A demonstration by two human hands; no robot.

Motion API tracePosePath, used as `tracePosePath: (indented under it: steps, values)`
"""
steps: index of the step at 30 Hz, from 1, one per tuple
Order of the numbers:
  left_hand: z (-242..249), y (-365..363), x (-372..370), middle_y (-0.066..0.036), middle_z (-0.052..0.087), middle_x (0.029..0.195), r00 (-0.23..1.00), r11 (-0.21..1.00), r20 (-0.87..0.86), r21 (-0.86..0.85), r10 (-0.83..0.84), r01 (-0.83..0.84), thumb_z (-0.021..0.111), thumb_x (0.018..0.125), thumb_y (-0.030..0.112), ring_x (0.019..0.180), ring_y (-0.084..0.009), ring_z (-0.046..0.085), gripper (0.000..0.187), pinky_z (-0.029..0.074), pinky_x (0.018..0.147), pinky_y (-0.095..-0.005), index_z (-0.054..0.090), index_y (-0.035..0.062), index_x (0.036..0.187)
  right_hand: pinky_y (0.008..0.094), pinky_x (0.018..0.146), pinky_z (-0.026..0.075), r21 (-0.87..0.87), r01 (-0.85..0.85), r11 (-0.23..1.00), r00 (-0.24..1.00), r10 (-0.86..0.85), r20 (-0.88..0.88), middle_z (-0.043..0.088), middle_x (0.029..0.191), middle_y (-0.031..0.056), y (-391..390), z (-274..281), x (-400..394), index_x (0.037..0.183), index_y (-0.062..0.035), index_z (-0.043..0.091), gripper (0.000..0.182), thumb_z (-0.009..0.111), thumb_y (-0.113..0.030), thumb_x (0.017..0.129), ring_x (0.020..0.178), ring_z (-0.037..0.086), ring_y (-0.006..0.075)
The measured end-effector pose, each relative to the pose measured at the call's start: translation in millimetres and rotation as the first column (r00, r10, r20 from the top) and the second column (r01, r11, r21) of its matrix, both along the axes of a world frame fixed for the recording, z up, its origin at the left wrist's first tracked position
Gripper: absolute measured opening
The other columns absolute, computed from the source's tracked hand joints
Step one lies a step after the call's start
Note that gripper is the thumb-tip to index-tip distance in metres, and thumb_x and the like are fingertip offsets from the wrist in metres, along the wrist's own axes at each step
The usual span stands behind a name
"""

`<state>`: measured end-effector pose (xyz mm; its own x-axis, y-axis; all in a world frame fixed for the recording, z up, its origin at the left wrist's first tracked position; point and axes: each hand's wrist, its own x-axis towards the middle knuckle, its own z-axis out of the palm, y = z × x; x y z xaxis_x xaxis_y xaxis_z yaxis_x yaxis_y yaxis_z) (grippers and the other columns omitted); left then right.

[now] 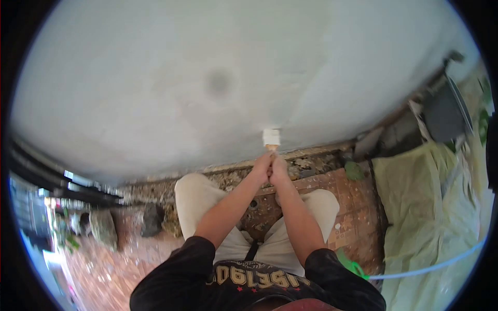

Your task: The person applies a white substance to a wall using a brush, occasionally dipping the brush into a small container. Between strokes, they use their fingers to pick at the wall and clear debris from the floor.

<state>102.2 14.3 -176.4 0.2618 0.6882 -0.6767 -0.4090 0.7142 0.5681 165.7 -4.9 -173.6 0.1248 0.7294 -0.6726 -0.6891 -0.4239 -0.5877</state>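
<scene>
A flat paintbrush [271,137] with a wide, white-coated head points up at the pale wall [155,72], its tip right at the wall's lower part. Both of my hands are closed together around its short handle, just below the head. My left hand [262,167] grips it from the left side, and my right hand [279,166] presses against it from the right. The fingers overlap and hide most of the handle. Around the brush, the wall shows uneven patches of lighter and greyer tone.
A rough strip of broken ground [306,168] runs along the wall's foot. Reddish tiles [353,202] lie under me. To the right are a pale green sheet [415,202], a blue-white hose [430,270] and a dark grey panel [446,114]. Stones [104,228] sit at left.
</scene>
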Motion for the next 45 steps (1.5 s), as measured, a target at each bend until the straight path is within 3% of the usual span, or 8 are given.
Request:
tracePosePath:
  steps: [6,16,26,32,33,38,42,45]
  values:
    - [100,-38,-47,-0.002,0.052,0.058,0.960,0.983,0.210,-0.050,0.184,-0.177,0.050,0.086,0.045,0.042,-0.0141,0.048,0.033,0.038,0.038,-0.0237,0.052,0.0132,0.076,0.0216,0.031,0.024,0.169,-0.296,0.940,0.955,0.294,0.038,0.043,0.056,-0.0047,-21,72,-30,0.080,-0.0162,0.050,0.030,0.043,-0.042,0.094,0.038,0.037,0.0057]
    - [122,-115,-102,0.000,0.044,0.056,0.778,0.762,0.116,0.157,0.618,-0.628,0.049,0.086,0.043,0.041,-0.0108,0.038,0.034,0.027,0.037,-0.0239,0.049,0.0117,0.074,0.0197,0.032,0.018,0.282,-0.646,0.710,0.701,0.698,-0.151,0.034,0.054,-0.0060,-57,109,-91,0.085,-0.0123,0.049,0.025,0.042,-0.034,0.097,0.038,0.029,0.0028]
    - [134,-122,-82,-0.001,0.048,0.064,0.786,0.759,0.078,0.218,0.613,-0.614,0.047,0.087,0.034,0.051,-0.0115,0.046,0.027,0.034,0.046,-0.0257,0.049,0.0085,0.080,0.0207,0.035,0.021,0.134,-0.623,0.771,0.773,0.633,-0.044,0.040,0.057,-0.0067,-58,128,-81,0.093,-0.0106,0.052,0.027,0.043,-0.035,0.096,0.039,0.032,0.0037]
    - [132,-115,-90,-0.004,0.058,0.086,0.878,0.666,0.263,0.574,0.401,-0.476,0.044,0.091,0.024,0.082,-0.0135,0.054,0.024,0.040,0.081,-0.0293,0.054,0.0042,0.099,0.0207,0.039,0.020,0.506,-0.518,0.689,0.672,0.695,-0.258,0.032,0.057,-0.0057,-29,134,-66,0.102,-0.0046,0.053,0.035,0.041,-0.037,0.096,0.041,0.026,0.0044]
    - [142,-122,-90,-0.006,0.059,0.097,0.847,0.717,0.159,0.467,0.508,-0.518,0.043,0.092,0.027,0.090,-0.0164,0.056,0.032,0.040,0.084,-0.0313,0.052,0.0019,0.109,0.0202,0.039,0.020,0.522,-0.472,0.710,0.701,0.662,-0.266,0.033,0.059,-0.0053,-26,142,-64,0.106,-0.0036,0.052,0.035,0.041,-0.035,0.097,0.042,0.027,0.0035]
    - [132,-145,-117,-0.025,0.040,0.132,0.834,0.644,-0.010,0.642,0.551,-0.418,0.047,0.089,-0.004,0.125,-0.0298,0.041,0.045,0.035,0.108,-0.0371,0.029,-0.0085,0.130,0.0184,0.040,0.021,0.511,-0.219,0.831,0.868,0.405,-0.287,0.034,0.061,-0.0057,-47,153,-25,0.110,-0.0014,0.050,0.035,0.043,-0.033,0.096,0.044,0.027,0.0027]
    - [147,-133,-146,-0.028,0.034,0.136,0.779,0.592,0.195,0.549,0.596,-0.590,0.047,0.087,-0.008,0.128,-0.0309,0.037,0.049,0.033,0.109,-0.0342,0.025,-0.0105,0.131,0.0174,0.038,0.023,0.523,-0.209,0.826,0.884,0.388,-0.260,0.034,0.060,-0.0057,-80,126,32,0.112,-0.0018,0.049,0.032,0.043,-0.029,0.096,0.044,0.029,0.0028]
    - [166,-132,-146,-0.031,0.027,0.138,0.748,0.406,0.223,0.725,0.625,-0.556,0.046,0.089,-0.007,0.133,-0.0324,0.029,0.053,0.029,0.112,-0.0322,0.018,-0.0108,0.134,0.0164,0.037,0.022,0.504,-0.030,0.863,0.940,0.195,-0.278,0.035,0.063,-0.0046,-118,119,81,0.115,0.0000,0.047,0.031,0.039,-0.025,0.098,0.045,0.028,0.0018]
